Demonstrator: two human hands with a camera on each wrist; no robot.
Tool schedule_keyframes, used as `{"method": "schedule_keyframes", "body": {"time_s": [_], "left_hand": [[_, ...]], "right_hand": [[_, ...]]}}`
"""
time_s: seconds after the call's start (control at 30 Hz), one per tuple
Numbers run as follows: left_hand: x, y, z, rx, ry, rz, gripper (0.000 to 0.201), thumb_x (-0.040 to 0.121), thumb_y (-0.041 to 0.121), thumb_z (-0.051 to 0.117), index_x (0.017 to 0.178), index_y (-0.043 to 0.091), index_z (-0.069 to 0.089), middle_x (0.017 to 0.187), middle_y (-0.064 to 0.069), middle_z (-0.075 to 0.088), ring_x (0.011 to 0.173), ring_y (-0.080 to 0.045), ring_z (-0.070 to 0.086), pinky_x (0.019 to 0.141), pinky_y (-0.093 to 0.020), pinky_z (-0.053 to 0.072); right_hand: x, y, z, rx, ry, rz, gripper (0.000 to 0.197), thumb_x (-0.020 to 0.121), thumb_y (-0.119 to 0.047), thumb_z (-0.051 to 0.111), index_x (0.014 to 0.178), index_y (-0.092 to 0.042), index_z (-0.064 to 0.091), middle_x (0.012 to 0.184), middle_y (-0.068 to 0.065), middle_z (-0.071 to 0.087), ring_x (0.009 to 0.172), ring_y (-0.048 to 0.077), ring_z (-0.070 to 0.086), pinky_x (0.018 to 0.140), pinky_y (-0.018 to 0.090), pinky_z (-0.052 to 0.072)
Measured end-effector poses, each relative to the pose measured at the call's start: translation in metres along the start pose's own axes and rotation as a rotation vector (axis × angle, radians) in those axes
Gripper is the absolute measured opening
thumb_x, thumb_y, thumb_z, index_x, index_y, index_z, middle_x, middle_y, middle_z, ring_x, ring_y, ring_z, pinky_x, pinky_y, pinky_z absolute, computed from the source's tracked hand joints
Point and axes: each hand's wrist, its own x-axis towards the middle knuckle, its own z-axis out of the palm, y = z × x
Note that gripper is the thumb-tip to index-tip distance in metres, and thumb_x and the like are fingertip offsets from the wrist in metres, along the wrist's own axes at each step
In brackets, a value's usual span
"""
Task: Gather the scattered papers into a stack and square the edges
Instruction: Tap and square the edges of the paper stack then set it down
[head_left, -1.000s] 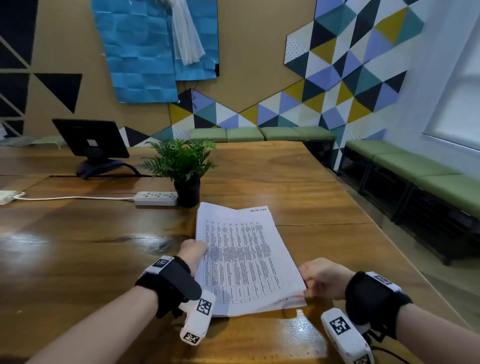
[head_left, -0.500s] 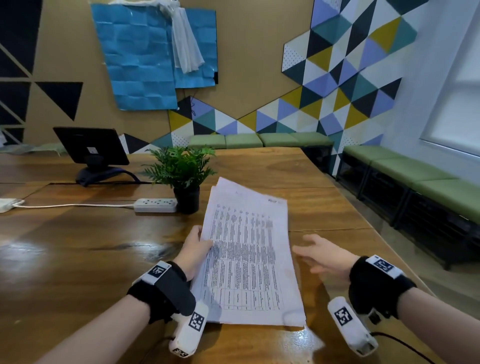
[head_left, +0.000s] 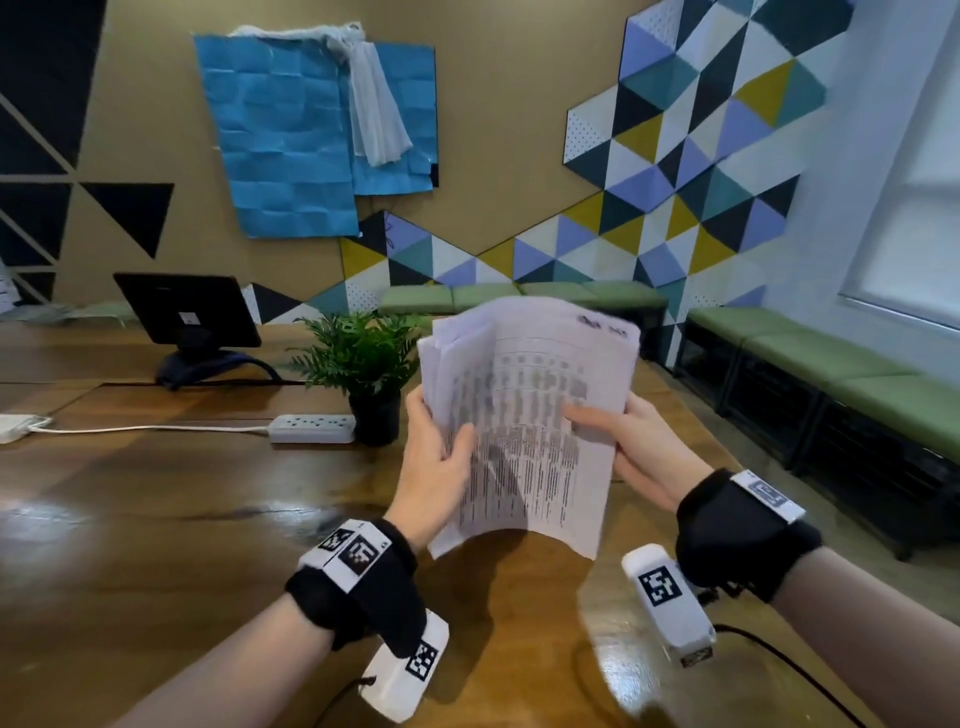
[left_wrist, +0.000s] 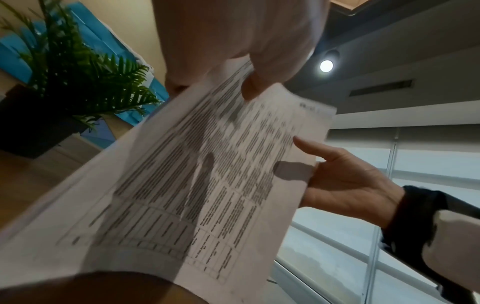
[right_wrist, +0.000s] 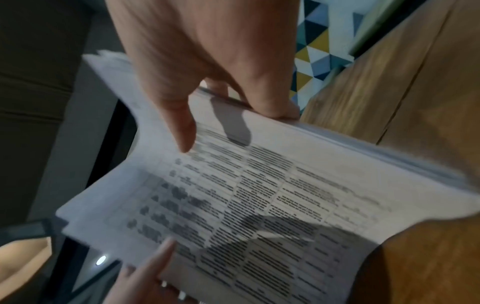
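A stack of white printed papers is held upright above the wooden table, its sheets fanned apart at the top left edge. My left hand grips the left edge with the thumb across the front page. On the other side my right hand holds the right edge, thumb on the print and fingers behind. In the left wrist view the papers tilt across the frame with my left hand pinching the top. In the right wrist view my right hand clasps the stack at its edge.
A small potted fern stands just left of the papers, beside a white power strip with its cord. A dark tablet on a stand sits at the far left. Green benches line the right wall past the table edge.
The papers lay flat on the table under my hands; now both hands have lifted them upright off the table and hold them by the side edges.
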Motion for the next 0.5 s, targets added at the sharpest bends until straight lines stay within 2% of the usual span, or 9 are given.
{"method": "schedule_keyframes", "body": {"time_s": [0.07,0.13,0.2,0.27,0.3,0.37,0.4,0.43,0.5], "left_hand": [[0.005,0.003,-0.002,-0.014,0.026,0.032,0.048,0.093,0.009,0.051,0.124,0.035,0.026,0.127,0.000,0.050,0.121,-0.017,0.055,0.106,-0.044,0.046],[0.013,0.009,-0.007,-0.023,0.042,0.088,0.059,0.091,0.011,0.057,0.133,0.033,0.022,0.130,0.003,0.049,0.125,-0.014,0.053,0.107,-0.041,0.045],[0.023,0.013,-0.010,0.019,0.066,0.184,0.075,0.088,0.013,0.062,0.144,0.033,0.015,0.146,0.002,0.037,0.128,0.004,0.044,0.111,-0.022,0.038],[0.033,0.018,-0.012,0.187,0.135,0.307,0.084,0.087,0.010,0.064,0.150,0.021,0.010,0.143,-0.001,0.034,0.110,0.024,0.041,0.093,0.006,0.032],[0.037,0.021,-0.012,0.278,0.170,0.374,0.085,0.087,0.007,0.064,0.151,0.015,0.010,0.136,-0.003,0.037,0.098,0.026,0.043,0.083,0.011,0.030],[0.040,0.028,-0.015,0.423,0.202,0.501,0.085,0.086,0.003,0.063,0.151,0.014,0.010,0.125,-0.005,0.038,0.082,0.013,0.045,0.079,0.012,0.029],[0.041,0.029,-0.016,0.483,0.192,0.551,0.085,0.085,0.001,0.063,0.149,0.022,0.012,0.125,-0.009,0.039,0.079,0.004,0.045,0.082,0.008,0.032],[0.041,0.032,-0.017,0.537,0.170,0.583,0.083,0.085,0.000,0.062,0.146,0.029,0.015,0.126,-0.013,0.040,0.080,-0.003,0.047,0.084,0.001,0.037],[0.042,0.034,-0.019,0.643,0.125,0.595,0.077,0.087,0.002,0.060,0.143,0.036,0.020,0.131,-0.017,0.040,0.080,-0.016,0.056,0.076,-0.015,0.050]], "right_hand": [[0.002,0.000,-0.001,-0.062,0.108,-0.089,0.050,0.083,-0.011,0.066,0.130,-0.012,0.048,0.123,0.007,0.066,0.111,0.023,0.064,0.103,0.050,0.045],[0.004,-0.005,-0.002,-0.213,0.259,-0.245,0.057,0.085,-0.016,0.065,0.135,-0.017,0.036,0.123,0.002,0.062,0.110,0.017,0.063,0.103,0.048,0.045],[0.006,-0.011,-0.003,-0.429,0.357,-0.426,0.073,0.087,-0.013,0.061,0.146,-0.025,0.019,0.134,0.002,0.053,0.120,0.017,0.055,0.108,0.042,0.040],[0.004,-0.020,0.001,-0.639,0.395,-0.597,0.083,0.088,-0.005,0.058,0.151,-0.024,0.008,0.140,0.001,0.040,0.121,0.007,0.044,0.108,0.026,0.032],[0.004,-0.022,0.002,-0.752,0.394,-0.661,0.084,0.088,-0.002,0.056,0.152,-0.024,0.006,0.137,0.000,0.036,0.111,0.003,0.042,0.100,0.019,0.032],[0.003,-0.027,0.006,-0.985,0.373,-0.715,0.081,0.089,-0.003,0.053,0.150,-0.030,0.007,0.132,0.005,0.034,0.092,0.006,0.043,0.082,0.022,0.039],[0.002,-0.028,0.008,-1.080,0.374,-0.713,0.075,0.091,-0.006,0.051,0.150,-0.031,0.013,0.135,0.008,0.033,0.090,0.011,0.045,0.076,0.026,0.043],[0.001,-0.028,0.008,-1.127,0.384,-0.702,0.066,0.092,-0.008,0.049,0.149,-0.027,0.023,0.138,0.011,0.032,0.092,0.016,0.050,0.074,0.030,0.047],[0.001,-0.027,0.008,-1.109,0.402,-0.684,0.052,0.094,-0.011,0.047,0.144,-0.018,0.038,0.142,0.013,0.031,0.104,0.024,0.053,0.085,0.033,0.047]]}}
